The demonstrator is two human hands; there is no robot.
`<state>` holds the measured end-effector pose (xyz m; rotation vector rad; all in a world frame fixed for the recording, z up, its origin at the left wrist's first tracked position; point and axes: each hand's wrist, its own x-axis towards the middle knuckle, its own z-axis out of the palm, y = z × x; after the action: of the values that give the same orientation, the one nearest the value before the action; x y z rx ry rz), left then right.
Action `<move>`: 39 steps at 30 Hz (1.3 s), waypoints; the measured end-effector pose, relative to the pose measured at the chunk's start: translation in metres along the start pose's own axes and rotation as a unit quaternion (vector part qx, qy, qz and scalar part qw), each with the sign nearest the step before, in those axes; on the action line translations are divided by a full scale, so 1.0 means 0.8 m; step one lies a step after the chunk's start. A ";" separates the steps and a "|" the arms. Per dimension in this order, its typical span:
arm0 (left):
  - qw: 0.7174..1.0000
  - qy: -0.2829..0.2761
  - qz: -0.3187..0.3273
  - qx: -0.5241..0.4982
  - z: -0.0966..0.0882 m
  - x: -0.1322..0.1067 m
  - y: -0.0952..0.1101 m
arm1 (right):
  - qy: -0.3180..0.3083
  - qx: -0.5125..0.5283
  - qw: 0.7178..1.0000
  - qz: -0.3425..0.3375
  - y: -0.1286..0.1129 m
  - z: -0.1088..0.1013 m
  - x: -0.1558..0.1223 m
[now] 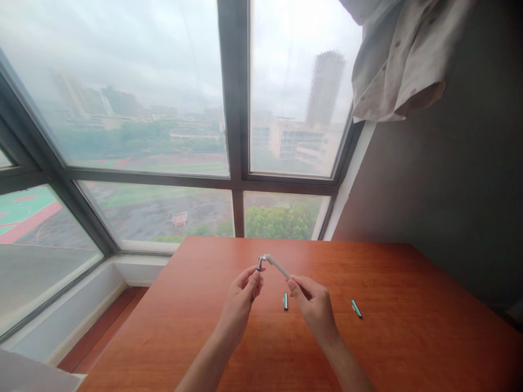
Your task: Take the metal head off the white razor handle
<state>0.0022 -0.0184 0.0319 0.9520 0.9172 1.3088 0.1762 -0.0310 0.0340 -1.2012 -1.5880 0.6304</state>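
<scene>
My left hand (244, 291) is closed around a razor handle (259, 265), and its silvery, bent head end points up above the fingers. Between the thumb and fingers of my right hand (312, 299) is a slim pale stick (279, 265), slanting up to the left. Its far tip meets or nearly meets the handle's head; its exact kind is too small to make out. A green-and-black razor cartridge (285, 301) lies on the table between my hands. Another razor cartridge (356, 308) rests farther right, beyond my right hand.
The reddish-brown wooden table (196, 305) runs up to large windows with a dark frame (235, 136). A grey wall (408, 179) stands to the right. Overhead at the upper right hangs a light buttoned shirt (398, 65). Left of the table shows a low white ledge (90, 305).
</scene>
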 end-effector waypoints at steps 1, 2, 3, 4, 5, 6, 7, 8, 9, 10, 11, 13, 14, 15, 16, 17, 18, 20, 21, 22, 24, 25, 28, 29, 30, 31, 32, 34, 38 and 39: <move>1.000 -0.002 0.002 -0.001 0.000 0.000 0.000 | -0.005 0.001 1.000 -0.003 -0.001 0.000 0.000; 1.000 -0.004 0.004 -0.003 0.001 0.000 0.001 | -0.009 0.001 1.000 -0.004 -0.001 0.001 0.000; 1.000 -0.006 0.005 -0.005 0.001 -0.001 0.002 | -0.010 0.000 1.000 -0.004 -0.001 0.001 0.001; 1.000 -0.007 0.004 -0.009 0.002 -0.001 0.002 | -0.009 -0.001 1.000 -0.002 -0.001 0.001 0.001; 1.000 -0.007 0.002 -0.012 0.003 -0.001 0.003 | -0.004 -0.003 1.000 0.001 -0.001 0.001 0.001; 1.000 -0.006 -0.001 -0.016 0.004 -0.001 0.003 | 0.000 -0.005 1.000 0.003 0.001 0.001 0.002; 1.000 -0.005 -0.004 -0.020 0.004 -0.001 0.004 | 0.005 -0.006 1.000 0.006 0.002 0.001 0.002; 1.000 -0.004 -0.007 -0.022 0.005 -0.001 0.004 | 0.010 -0.008 1.000 0.008 0.003 0.001 0.002; 1.000 -0.003 -0.010 -0.024 0.005 -0.001 0.005 | 0.015 -0.009 1.000 0.010 0.005 0.001 0.002; 1.000 -0.002 -0.012 -0.026 0.005 -0.001 0.005 | 0.020 -0.010 1.000 0.012 0.006 0.000 0.002; 1.000 -0.002 -0.013 -0.027 0.006 -0.001 0.006 | 0.024 -0.010 1.000 0.013 0.006 0.000 0.002; 0.999 -0.004 -0.016 -0.029 0.006 -0.002 0.006 | 0.028 -0.010 0.999 0.012 0.007 0.000 0.002; 0.999 -0.006 -0.017 -0.029 0.006 -0.002 0.007 | 0.028 -0.009 1.000 0.011 0.006 0.000 0.002; 0.999 -0.009 -0.018 -0.030 0.006 -0.002 0.007 | 0.025 -0.008 1.000 0.009 0.006 0.001 0.001; 0.999 -0.010 -0.020 -0.029 0.006 -0.003 0.007 | 0.022 -0.008 1.000 0.007 0.005 0.001 0.001; 0.999 -0.011 -0.022 -0.029 0.006 -0.003 0.007 | 0.020 -0.008 1.000 0.005 0.005 0.001 0.001; 0.999 -0.012 -0.025 -0.029 0.007 -0.003 0.007 | 0.020 -0.008 1.000 0.004 0.004 0.002 0.001; 0.999 -0.013 -0.029 -0.029 0.007 -0.003 0.007 | 0.025 -0.009 1.000 0.004 0.004 0.002 0.001; 0.999 -0.015 -0.030 -0.030 0.007 -0.003 0.007 | 0.027 -0.010 1.000 0.004 0.003 0.002 0.001; 0.999 -0.017 -0.030 -0.031 0.007 -0.003 0.007 | 0.029 -0.010 1.000 0.004 0.003 0.002 0.001; 0.999 -0.018 -0.028 -0.032 0.008 -0.003 0.008 | 0.024 -0.008 1.000 0.001 0.002 0.001 0.002; 0.999 -0.017 -0.027 -0.033 0.008 -0.003 0.008 | 0.021 -0.006 1.000 -0.001 0.002 0.001 0.002; 0.999 -0.011 -0.027 -0.036 0.009 -0.002 0.008 | 0.014 -0.004 1.000 -0.002 0.002 0.001 0.002; 0.999 -0.012 -0.027 -0.039 0.009 -0.002 0.008 | 0.015 -0.004 1.000 -0.001 0.002 0.001 0.002; 0.999 -0.015 -0.028 -0.042 0.009 -0.003 0.008 | 0.017 -0.004 1.000 0.001 0.002 0.001 0.002; 0.998 -0.018 -0.028 -0.047 0.009 -0.003 0.007 | 0.019 -0.005 1.000 0.003 0.003 0.001 0.002; 0.998 -0.020 -0.027 -0.051 0.009 -0.003 0.007 | 0.019 -0.005 1.000 0.004 0.003 0.002 0.002; 0.998 -0.021 -0.028 -0.060 0.009 -0.003 0.007 | 0.016 -0.005 1.000 0.002 0.003 0.002 0.001; 0.996 -0.021 -0.034 -0.082 0.010 -0.003 0.007 | 0.010 -0.005 1.000 -0.005 0.000 0.002 0.001; 0.995 -0.020 -0.037 -0.086 0.011 -0.003 0.007 | 0.011 -0.007 1.000 -0.005 0.000 0.002 0.002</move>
<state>0.0079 -0.0212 0.0404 0.8001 0.7886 1.2784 0.1750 -0.0296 0.0342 -1.2062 -1.5816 0.5979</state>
